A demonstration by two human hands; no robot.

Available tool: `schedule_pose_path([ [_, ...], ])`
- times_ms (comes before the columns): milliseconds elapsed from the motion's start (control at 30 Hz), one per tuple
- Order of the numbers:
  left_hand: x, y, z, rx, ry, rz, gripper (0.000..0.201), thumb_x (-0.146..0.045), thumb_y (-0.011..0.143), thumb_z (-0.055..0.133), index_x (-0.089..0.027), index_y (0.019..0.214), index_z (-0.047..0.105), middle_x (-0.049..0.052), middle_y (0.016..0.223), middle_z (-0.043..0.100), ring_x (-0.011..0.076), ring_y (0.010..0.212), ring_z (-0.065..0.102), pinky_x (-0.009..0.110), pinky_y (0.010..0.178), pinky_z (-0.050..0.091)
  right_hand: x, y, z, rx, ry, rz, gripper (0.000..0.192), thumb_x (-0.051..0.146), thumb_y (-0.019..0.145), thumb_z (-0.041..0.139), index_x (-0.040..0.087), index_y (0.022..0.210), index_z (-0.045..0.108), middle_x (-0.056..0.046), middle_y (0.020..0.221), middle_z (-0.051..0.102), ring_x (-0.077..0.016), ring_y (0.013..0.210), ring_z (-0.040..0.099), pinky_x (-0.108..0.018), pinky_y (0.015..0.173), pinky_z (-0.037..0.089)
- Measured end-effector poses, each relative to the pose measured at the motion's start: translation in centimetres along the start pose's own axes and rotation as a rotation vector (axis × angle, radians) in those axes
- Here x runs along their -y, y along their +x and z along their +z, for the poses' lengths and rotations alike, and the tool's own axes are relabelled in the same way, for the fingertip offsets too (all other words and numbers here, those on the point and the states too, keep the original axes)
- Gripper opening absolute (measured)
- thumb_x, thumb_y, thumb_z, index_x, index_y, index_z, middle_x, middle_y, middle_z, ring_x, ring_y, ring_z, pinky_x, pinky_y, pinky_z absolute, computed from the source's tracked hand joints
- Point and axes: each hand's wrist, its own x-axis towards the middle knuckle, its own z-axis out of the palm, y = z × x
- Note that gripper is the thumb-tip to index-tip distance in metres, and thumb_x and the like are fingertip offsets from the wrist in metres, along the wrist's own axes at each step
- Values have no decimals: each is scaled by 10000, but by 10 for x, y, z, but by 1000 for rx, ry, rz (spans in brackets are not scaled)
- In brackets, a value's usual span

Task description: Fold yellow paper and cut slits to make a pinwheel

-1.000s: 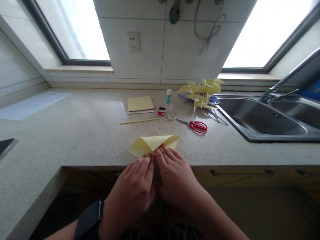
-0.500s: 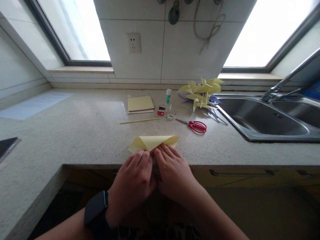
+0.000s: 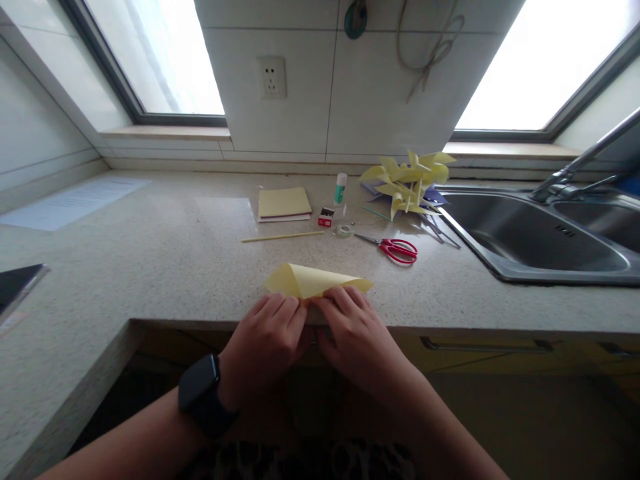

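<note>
A sheet of yellow paper [image 3: 320, 280], partly folded over with its far side bulging up, lies near the counter's front edge. My left hand [image 3: 273, 333], with a dark watch [image 3: 200, 383] on the wrist, grips the near edge of the paper with closed fingers. Close beside it, my right hand [image 3: 353, 327] has its bent fingers pressed on the paper's right part. Both thumbs are mostly hidden below the hands. Beyond the paper lie a thin yellow stick [image 3: 283, 237] and red-handled scissors [image 3: 397, 251].
Behind are a stack of yellow paper [image 3: 285, 202], a glue stick [image 3: 341, 189], a small red box [image 3: 326, 217] and a tape roll [image 3: 345, 231]. Yellow paper pinwheels [image 3: 407, 180] lie beside the steel sink [image 3: 520, 233]. The counter's front edge [image 3: 440, 329] runs under my wrists.
The paper's fold has shifted, its raised ridge now peaking at the left and sloping down to the right. My right hand's fingers are more bent. The view has tilted slightly down.
</note>
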Motion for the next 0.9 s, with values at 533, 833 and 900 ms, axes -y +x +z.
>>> schedule_pose_path([
  [533, 27, 5, -11, -39, -267, 217, 226, -76, 960, 535, -135, 769, 641, 60, 793, 625, 210, 749, 558, 341, 653, 505, -17, -22, 8, -239, 118, -71, 218, 200, 1015, 536, 163, 845, 669, -72, 864, 652, -221, 847, 547, -380, 781, 454],
  [833, 23, 5, -12, -50, -246, 239, 219, -74, 979, 492, -127, 839, 652, 62, 798, 609, 212, 731, 527, 369, 668, 500, -20, -22, 8, -251, 115, -94, 188, 164, 1008, 526, 163, 932, 698, -78, 889, 665, -217, 844, 545, -385, 777, 496],
  [900, 24, 7, -12, -45, -295, 202, 198, -100, 997, 485, -126, 902, 657, 62, 828, 615, 210, 756, 531, 367, 697, 501, -20, -20, 6, -257, 140, -99, 160, 156, 999, 541, 161, 969, 698, -80, 911, 674, -214, 848, 549, -374, 766, 509],
])
